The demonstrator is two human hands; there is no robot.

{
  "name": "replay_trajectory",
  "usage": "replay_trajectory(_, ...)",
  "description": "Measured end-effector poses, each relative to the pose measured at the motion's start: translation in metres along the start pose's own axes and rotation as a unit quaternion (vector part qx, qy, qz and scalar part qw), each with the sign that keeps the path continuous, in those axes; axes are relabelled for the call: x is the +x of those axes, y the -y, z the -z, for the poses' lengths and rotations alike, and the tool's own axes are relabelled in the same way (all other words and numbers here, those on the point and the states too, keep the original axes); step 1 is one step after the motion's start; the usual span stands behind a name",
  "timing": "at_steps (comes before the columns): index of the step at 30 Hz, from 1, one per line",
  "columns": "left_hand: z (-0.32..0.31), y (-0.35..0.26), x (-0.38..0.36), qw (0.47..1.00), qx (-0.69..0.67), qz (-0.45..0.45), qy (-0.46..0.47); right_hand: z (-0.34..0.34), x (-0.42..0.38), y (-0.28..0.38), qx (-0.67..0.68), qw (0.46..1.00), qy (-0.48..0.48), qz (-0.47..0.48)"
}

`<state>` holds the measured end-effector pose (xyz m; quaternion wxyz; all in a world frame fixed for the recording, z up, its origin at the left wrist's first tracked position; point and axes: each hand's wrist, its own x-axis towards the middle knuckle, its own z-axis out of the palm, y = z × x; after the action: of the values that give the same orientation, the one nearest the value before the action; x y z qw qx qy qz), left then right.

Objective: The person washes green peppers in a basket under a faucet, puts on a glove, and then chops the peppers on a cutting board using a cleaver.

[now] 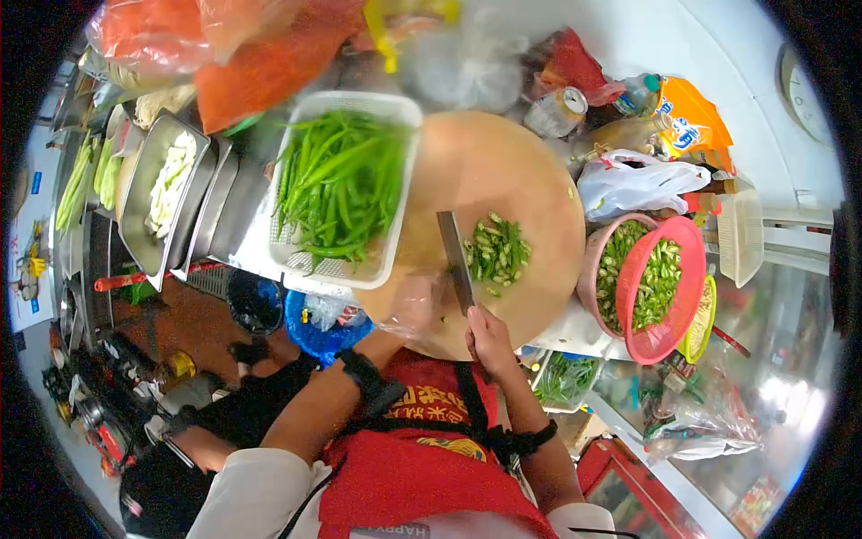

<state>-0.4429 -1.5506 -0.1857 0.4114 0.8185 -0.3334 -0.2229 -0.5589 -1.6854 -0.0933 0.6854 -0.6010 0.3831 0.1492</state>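
Note:
My right hand (489,340) is closed around the handle of a cleaver (456,262), whose blade stands on the round wooden cutting board (539,180). Right beside the blade lies a small heap of chopped green chili peppers (499,250). My left hand (415,304) is at the board's near left edge, covered by clear plastic; its fingers are blurred and I cannot make out a grip. Long whole green chilies (341,180) fill a white plastic basket (409,115) left of the board.
To the right, a pink bowl (593,269) and a tilted pink basket (690,310) hold chopped peppers. A can (557,112) and a white plastic bag (642,184) crowd the back right. Metal trays (135,207) stand left; a blue-lined bucket (319,341) sits below.

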Motion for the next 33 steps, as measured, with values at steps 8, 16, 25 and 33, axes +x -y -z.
replay_trajectory(8,0.020,-0.027,0.005,0.996,-0.039,0.066,-0.035,-0.004,0.003,0.000,-0.041,0.999,-0.013,0.012)
replay_trajectory(16,0.073,-0.012,-0.043,0.993,0.106,-0.051,0.003,0.027,0.007,-0.006,-0.004,0.999,-0.044,0.004)
replay_trajectory(25,0.205,0.005,-0.088,0.926,0.058,0.307,-0.211,0.020,0.018,-0.024,-0.031,0.995,-0.072,0.055)
replay_trajectory(33,0.209,-0.063,0.071,0.959,0.198,-0.021,-0.203,0.019,0.011,-0.006,-0.031,0.996,-0.070,0.034)
